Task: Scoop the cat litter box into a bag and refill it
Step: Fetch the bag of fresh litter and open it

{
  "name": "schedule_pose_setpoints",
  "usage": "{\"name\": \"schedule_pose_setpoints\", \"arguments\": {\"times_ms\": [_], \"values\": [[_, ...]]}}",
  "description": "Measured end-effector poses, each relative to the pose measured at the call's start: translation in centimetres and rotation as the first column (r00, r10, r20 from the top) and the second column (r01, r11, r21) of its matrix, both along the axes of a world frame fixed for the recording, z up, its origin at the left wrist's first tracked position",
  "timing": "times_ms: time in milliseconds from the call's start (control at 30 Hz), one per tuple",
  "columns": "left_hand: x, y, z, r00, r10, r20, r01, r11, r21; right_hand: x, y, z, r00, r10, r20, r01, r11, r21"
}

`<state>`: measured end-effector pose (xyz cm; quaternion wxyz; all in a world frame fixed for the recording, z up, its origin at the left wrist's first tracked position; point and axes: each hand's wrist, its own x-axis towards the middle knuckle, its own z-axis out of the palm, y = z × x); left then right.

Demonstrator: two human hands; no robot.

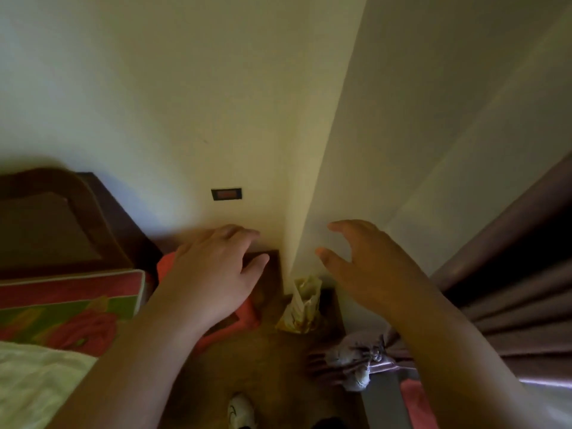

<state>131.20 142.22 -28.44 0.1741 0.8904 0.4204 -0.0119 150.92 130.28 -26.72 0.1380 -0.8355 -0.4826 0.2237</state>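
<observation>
Head view: we look down into a room corner, both our bare arms stretched forward over a brown wooden floor [247, 360].
Left hand [216, 274]: our fingers lie nearly straight and loosely spread, the grip apart and holding nothing; it hovers over an orange-red plastic object [247, 314] by a dark wooden bedside piece [269, 267].
Right hand [368, 264]: thumb and fingers are curved wide apart in a reaching shape, holding nothing, raised near the cream wall [356, 134].
Bag: a crumpled yellow-and-white paper or plastic bag [301, 305] stands upright in the corner, between our two hands and below them; we touch it with neither.
Litter box: we cannot say for sure that we see it; the orange-red object under our left hand may be part of it, but most of it is hidden by the hand.
Scoop: none that we can make out.
Surroundings: a bed with a red-and-green floral cover [62, 305] on the left, a mauve curtain [510, 289] tied on the right, a dark wall socket [226, 194] above.
Progress: we judge the task barely begun; no scooping, bagging or refilling shows, and we seem to be reaching for the bag.
Left to do: take the bag, scoop, refill.
</observation>
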Motion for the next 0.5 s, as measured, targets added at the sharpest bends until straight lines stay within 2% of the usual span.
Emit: {"name": "schedule_pose_setpoints", "arguments": {"times_ms": [233,500], "values": [[3.7,4.0,-3.8,1.0,-0.017,0.009,0.018,0.992,-0.124,3.3,2.5,-4.9,0.999,-0.022,-0.03,0.019,0.993,-0.113],[7.0,5.3,-13.5,0.996,0.063,-0.06,-0.077,0.962,-0.263,8.6,6.8,-14.3,0.995,-0.009,-0.104,-0.017,0.968,-0.25]]}}
